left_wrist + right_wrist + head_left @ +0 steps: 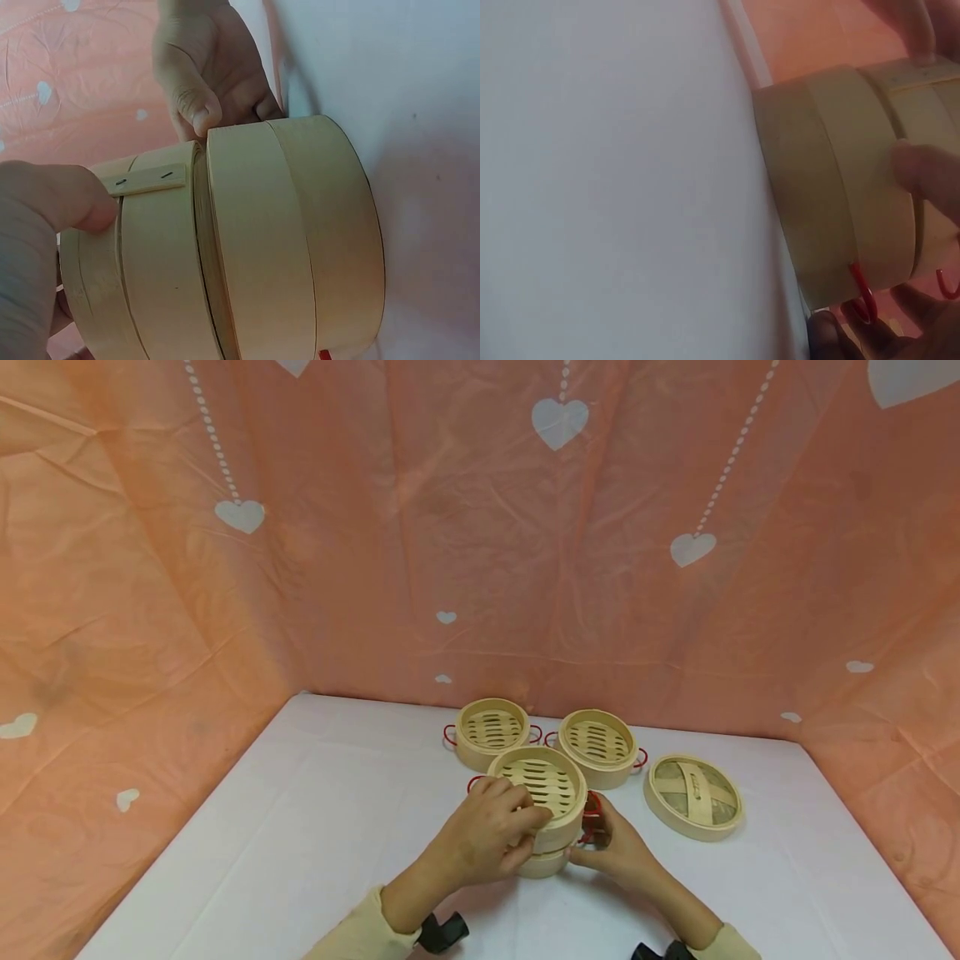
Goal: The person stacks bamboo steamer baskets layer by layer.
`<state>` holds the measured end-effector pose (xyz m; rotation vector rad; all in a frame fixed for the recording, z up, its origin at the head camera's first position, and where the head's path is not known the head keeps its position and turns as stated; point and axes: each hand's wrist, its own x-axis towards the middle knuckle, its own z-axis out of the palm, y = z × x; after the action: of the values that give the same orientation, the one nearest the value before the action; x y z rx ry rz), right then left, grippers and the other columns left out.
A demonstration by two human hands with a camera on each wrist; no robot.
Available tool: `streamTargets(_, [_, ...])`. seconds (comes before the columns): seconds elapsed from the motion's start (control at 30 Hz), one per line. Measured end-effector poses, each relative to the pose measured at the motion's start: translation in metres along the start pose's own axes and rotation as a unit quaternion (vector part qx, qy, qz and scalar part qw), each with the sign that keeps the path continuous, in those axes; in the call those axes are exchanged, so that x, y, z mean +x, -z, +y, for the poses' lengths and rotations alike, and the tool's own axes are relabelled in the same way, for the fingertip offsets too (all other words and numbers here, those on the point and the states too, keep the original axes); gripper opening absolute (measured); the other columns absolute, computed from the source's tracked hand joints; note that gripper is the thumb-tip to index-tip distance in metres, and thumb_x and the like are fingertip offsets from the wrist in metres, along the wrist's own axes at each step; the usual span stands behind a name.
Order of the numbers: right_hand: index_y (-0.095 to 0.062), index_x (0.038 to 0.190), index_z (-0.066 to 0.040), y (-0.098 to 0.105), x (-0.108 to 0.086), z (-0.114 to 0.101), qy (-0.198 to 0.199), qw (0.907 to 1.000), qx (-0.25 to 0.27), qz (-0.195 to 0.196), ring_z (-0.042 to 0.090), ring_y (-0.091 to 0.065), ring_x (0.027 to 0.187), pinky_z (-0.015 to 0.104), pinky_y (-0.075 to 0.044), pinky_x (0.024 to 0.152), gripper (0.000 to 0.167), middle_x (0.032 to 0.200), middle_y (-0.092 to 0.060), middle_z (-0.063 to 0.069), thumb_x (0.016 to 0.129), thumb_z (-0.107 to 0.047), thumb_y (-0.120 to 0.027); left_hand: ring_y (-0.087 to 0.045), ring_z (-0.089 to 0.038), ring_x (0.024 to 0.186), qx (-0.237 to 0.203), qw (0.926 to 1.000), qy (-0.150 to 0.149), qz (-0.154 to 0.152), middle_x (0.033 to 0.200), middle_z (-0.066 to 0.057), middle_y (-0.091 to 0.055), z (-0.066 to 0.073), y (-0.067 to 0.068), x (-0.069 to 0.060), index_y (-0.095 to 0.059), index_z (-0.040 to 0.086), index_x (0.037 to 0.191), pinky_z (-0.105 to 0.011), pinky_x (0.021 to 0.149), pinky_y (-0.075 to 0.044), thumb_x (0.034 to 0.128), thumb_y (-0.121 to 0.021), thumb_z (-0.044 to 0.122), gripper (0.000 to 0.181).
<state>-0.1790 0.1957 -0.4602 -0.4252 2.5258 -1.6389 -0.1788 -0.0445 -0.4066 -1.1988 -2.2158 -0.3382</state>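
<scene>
Left hand (491, 831) grasps the upper steamer (561, 835), slatted floor visible; right hand (618, 853) grips the lower steamer (543, 866) beneath it, on the white table (337, 793). Two slatted rear steamers (482, 758) stand near the back edge. Lid (699, 793) lies right; tabletop stretches wide leftward.

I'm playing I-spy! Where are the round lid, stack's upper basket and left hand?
Round lid (699, 795), head view: middle strap.
Upper basket (166, 262), left wrist view: side wall.
Left hand (486, 833), head view: its back.
</scene>
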Motion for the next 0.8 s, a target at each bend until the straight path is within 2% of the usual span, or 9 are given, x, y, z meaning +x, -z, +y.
streamTargets(0.13, [-0.037,0.141,-0.006,0.0002,0.0007,0.0014,0.001,1.0000,-0.001,-0.001,0.024,-0.059,0.104,0.026,-0.051,0.084,0.081,0.125,-0.057,0.022,0.073,-0.015,-0.082,-0.051,-0.010,0.083,-0.002,1.0000,-0.003,-0.003,0.084,0.011,-0.056,-0.0009,0.0020,-0.0010,-0.066,0.028,0.098,-0.031,0.083,-0.040,0.0712,-0.067,0.020,0.028])
streamTargets(0.37, [-0.038,0.140,-0.003,-0.0005,0.0009,0.0026,0.013,0.9999,0.008,-0.001,0.017,-0.060,0.097,0.026,-0.052,0.081,0.079,0.122,-0.058,0.023,0.073,-0.011,-0.081,-0.054,-0.011,0.086,0.010,0.9998,-0.016,-0.012,0.088,0.011,-0.058,-0.0009,0.0024,-0.0025,-0.066,0.029,0.099,-0.031,0.081,-0.041,0.0715,-0.067,0.021,0.028])
streamTargets(0.6, [-0.037,0.141,-0.004,0.0008,0.0003,0.0003,0.006,0.9999,0.008,-0.007,0.025,-0.060,0.105,0.026,-0.051,0.085,0.081,0.127,-0.056,0.025,0.073,-0.012,-0.081,-0.052,-0.010,0.084,0.003,0.9999,-0.012,-0.010,0.086,0.012,-0.057,0.0007,0.0011,-0.0049,-0.065,0.029,0.098,-0.030,0.081,-0.039,0.0709,-0.068,0.021,0.029])
streamTargets(0.8, [-0.035,0.141,0.001,0.0023,0.0007,-0.0016,0.019,0.9997,0.012,-0.013,0.025,-0.060,0.104,0.028,-0.052,0.084,0.081,0.125,-0.057,0.026,0.074,-0.010,-0.080,-0.052,-0.009,0.083,0.005,0.9999,-0.012,-0.008,0.086,0.012,-0.056,0.0016,0.0012,-0.0045,-0.065,0.029,0.099,-0.031,0.083,-0.040,0.0710,-0.069,0.021,0.029])
